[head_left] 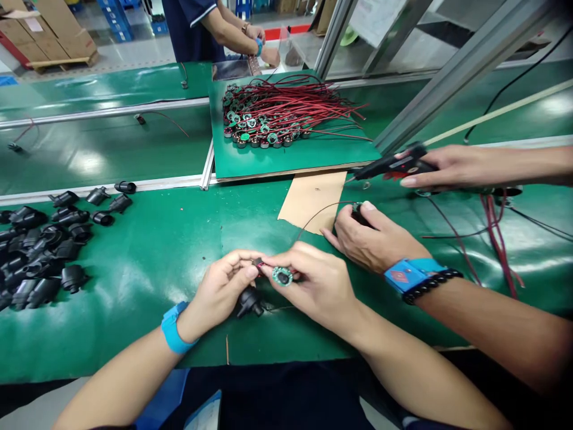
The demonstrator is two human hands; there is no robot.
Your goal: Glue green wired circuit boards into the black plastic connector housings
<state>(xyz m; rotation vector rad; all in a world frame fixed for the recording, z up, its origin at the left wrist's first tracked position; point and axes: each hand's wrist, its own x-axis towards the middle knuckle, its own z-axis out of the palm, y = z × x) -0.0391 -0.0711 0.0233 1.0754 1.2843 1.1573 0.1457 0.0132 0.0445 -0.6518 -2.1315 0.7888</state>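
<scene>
My left hand point(226, 279), with a blue wrist strap, pinches a small dark part point(258, 263) with a bit of red wire on it. Just under those fingers is a black plastic housing point(249, 302); whether the fingers grip it or it lies on the table, I cannot tell. My right hand point(320, 283) is closed on a small round green circuit board point(282, 276) with a dark centre, its fingertips close to the left ones. A thin dark wire point(316, 215) rises behind my right hand toward a co-worker's hand.
At right a co-worker's hand point(376, 236) holds a round part; the other grips a black glue gun point(394, 164). Black housings point(42, 245) pile at left. Red-wired round boards point(268, 113) cover a raised green board point(286, 158). Another person point(192, 27) stands beyond.
</scene>
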